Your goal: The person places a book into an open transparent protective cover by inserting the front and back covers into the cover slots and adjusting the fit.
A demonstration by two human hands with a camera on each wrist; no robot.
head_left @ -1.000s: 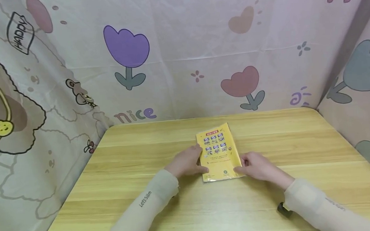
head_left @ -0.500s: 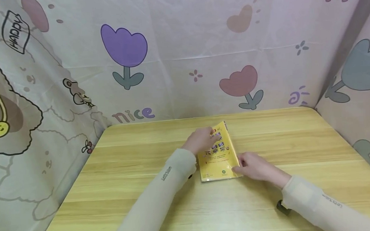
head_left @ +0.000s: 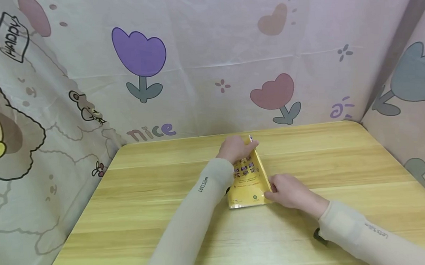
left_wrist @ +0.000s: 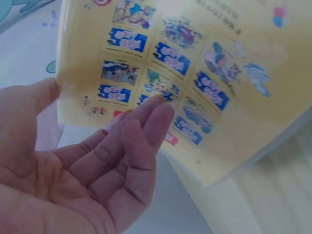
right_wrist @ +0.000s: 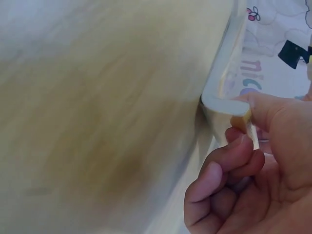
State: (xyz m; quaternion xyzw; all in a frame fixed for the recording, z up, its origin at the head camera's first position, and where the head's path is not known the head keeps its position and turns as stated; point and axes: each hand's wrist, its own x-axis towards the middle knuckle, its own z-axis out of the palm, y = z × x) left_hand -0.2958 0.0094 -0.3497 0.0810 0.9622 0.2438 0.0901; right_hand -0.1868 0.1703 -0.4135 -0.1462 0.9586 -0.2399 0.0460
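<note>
A yellow book (head_left: 247,186) with rows of small printed pictures lies on the table in a glossy, clear cover. Its right edge stands slightly raised. My left hand (head_left: 234,148) reaches across its far end, the thumb extended to the far right corner. In the left wrist view, the thumb touches the edge of the book (left_wrist: 195,29), and the loosely bent fingers lie against its printed face. At the near right corner my right hand (head_left: 288,190) pinches the book's edge. In the right wrist view that hand (right_wrist: 273,156) has thumb and forefinger on a pale curved edge (right_wrist: 226,108).
The light wooden table (head_left: 148,214) extends around the book. Behind it hangs a printed cloth (head_left: 195,62) with tulips and letters, and further cloth closes off the left and right sides. A dark band (head_left: 320,236) shows under the right sleeve.
My left hand has gone from the book's left edge up across its face to the far right corner. The right edge now stands higher. My right hand stays at its corner.
</note>
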